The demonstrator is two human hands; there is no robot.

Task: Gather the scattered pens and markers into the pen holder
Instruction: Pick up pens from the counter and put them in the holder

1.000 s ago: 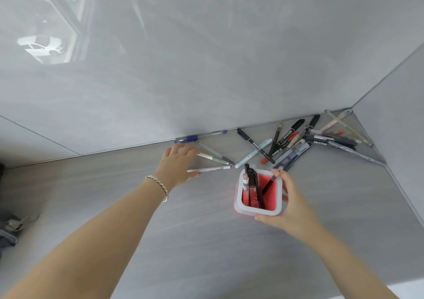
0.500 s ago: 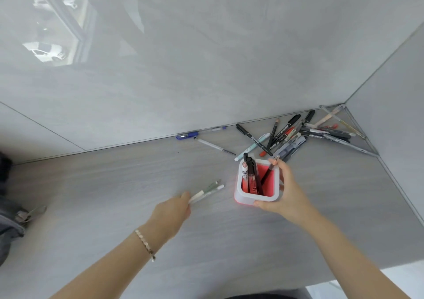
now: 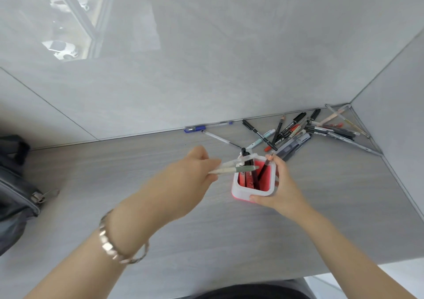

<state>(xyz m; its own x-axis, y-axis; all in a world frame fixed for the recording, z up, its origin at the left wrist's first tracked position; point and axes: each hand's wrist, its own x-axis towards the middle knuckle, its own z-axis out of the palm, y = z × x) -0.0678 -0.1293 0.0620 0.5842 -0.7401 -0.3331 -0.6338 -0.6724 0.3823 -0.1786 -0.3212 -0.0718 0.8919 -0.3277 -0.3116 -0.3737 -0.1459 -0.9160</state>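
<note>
Pens (image 3: 234,169), two slim pale ones, one with a grey-green barrel, were clamped in the grip of the left hand (image 3: 195,172); their tips lay nearly level over the near-left rim of the pen holder (image 3: 252,192); motion blur hid the finer detail. Right hand (image 3: 278,189) was wrapped round the holder's right wall, grip closed on it, thumb on the near rim; holder stood on the surface, toward the far-right corner but short of it.

Holder: squarish with rounded corners, thick matte white rim, red interior, apparently moulded plastic; several dark markers already stood in it, leaning.

Judgement on the step: pens needed tipping from near-level to steep before release, tips aimed at the open red gap on the left side of the cavity; dropping them flat would likely bridge the rim and roll off; the right hand should hold the holder firm against the push.

Remaining pile (image 3: 305,133) lay fanned in the far-right corner against the wall; mostly black and grey barrels, glossy and cylindrical, with one pale blue and a red tip; a blue pen (image 3: 194,129) and a clear thin pen (image 3: 220,139) lay along the far edge. Surface: grey, wood-grained, matte; wall glossy grey; a grey bag (image 3: 16,184) with a metal zip pull sat at the left edge.
</note>
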